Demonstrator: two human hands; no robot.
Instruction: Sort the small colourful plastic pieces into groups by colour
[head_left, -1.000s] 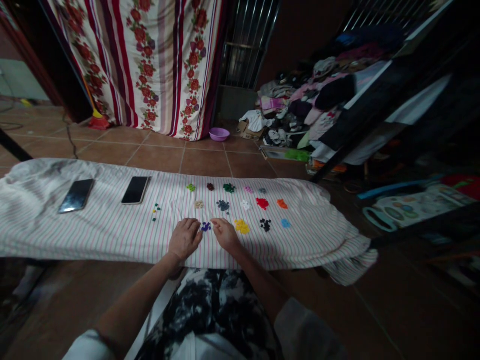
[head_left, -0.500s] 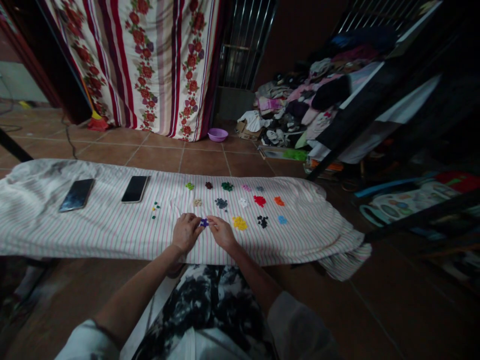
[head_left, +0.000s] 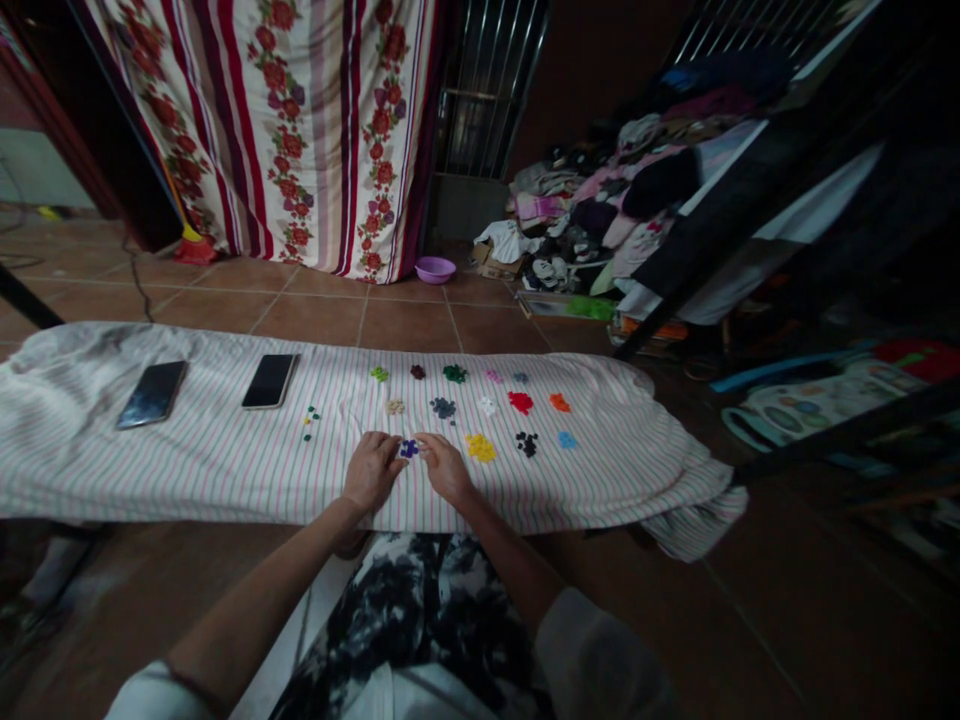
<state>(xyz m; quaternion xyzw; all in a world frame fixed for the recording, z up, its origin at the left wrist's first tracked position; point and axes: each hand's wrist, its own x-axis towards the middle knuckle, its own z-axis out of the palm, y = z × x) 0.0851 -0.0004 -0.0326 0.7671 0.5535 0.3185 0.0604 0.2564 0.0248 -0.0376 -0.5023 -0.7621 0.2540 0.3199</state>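
Note:
A small pile of dark purple pieces [head_left: 409, 448] lies on the striped cloth between my two hands. My left hand [head_left: 370, 470] is at the pile's left edge, its fingers bent together and pointing inward. On the opposite side, my right hand [head_left: 445, 468] has thumb and fingers drawn together at the pile's edge. Whether a tiny piece is between the fingertips of either hand is too small to make out. Close to the right hand sits a pile of yellow pieces [head_left: 480, 447]. Beyond the hands are beige pieces [head_left: 395, 407] and dark grey pieces [head_left: 443, 408].
More colour-sorted piles, among them red [head_left: 520, 402], black [head_left: 527, 444] and orange [head_left: 559, 402], rest on the striped cloth [head_left: 225, 465]. Two phones [head_left: 152, 394] lie at the left, near a few scattered green and yellow pieces [head_left: 307, 422]. A purple basin [head_left: 435, 269] stands on the floor.
My fingertips have drawn slightly apart from the purple pile, and more of its pieces show between them. The other piles look the same.

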